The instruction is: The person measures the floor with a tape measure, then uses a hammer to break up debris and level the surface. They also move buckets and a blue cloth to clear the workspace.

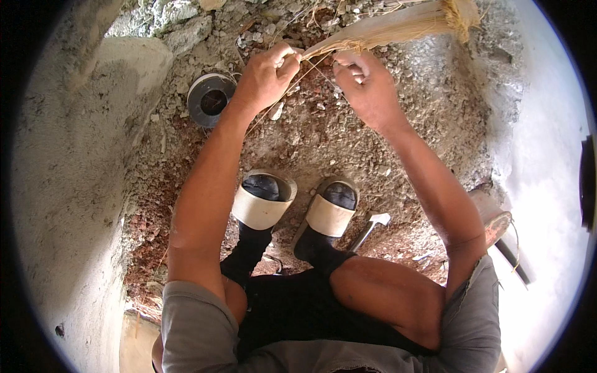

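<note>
A long, pale bundle of straw-like fibres lies slanting across the top, its far right end frayed and golden. My left hand is closed on the bundle's narrow left end, pinching it between thumb and fingers. Just below the bundle, my right hand is closed with thumb and fingers curled together; whatever is between the fingertips is too small to make out. Thin loose strands run between the two hands and down past my left wrist. To the left of that wrist sits a grey ring-shaped roll with a dark centre.
A hammer rests beside my right sandal. Rubble and gravel cover the ground. A rough wall rises on the left and a pale one on the right. Stones lie at the far left.
</note>
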The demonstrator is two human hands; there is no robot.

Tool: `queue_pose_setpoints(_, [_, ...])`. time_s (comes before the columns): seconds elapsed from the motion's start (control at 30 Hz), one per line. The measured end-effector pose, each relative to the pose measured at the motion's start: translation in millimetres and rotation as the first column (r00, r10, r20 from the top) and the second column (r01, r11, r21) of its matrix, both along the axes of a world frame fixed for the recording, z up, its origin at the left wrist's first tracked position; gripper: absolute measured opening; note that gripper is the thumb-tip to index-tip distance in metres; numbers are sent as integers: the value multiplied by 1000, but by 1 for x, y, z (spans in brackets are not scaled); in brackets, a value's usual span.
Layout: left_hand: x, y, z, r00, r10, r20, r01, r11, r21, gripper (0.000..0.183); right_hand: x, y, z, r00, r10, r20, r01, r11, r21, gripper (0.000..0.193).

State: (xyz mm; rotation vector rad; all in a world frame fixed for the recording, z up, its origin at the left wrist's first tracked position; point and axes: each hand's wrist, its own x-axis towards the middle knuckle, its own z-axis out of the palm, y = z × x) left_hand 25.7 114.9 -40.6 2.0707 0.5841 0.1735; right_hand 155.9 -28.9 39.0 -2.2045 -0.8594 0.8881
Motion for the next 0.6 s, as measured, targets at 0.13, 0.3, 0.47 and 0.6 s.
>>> queue_pose_setpoints(0.13, [0, 2, -1, 991, 12, 133, -8, 1000, -30, 15, -15, 2, -13, 985, 142, -95, -146, 989, -37, 42])
queue_pose_setpoints(0.3, [0, -1, -3, 990, 33, 134, -27, 999, -45, 15, -21, 2, -21, 981, 32, -193, -24, 999, 46, 49])
queue_pose_setpoints(0.47, [-5, -4, -6, 997, 42, 70, -31, 989, -148, 18, -25, 4, -22, 971, 124, -204, -107, 990, 97, 50])
queue_pose_setpoints(0.6, [-6, -2, -11, 998, 62, 13, -58, 974, -219, 18, -28, 8, -18, 965, 199, -171, -189, 979, 72, 56])
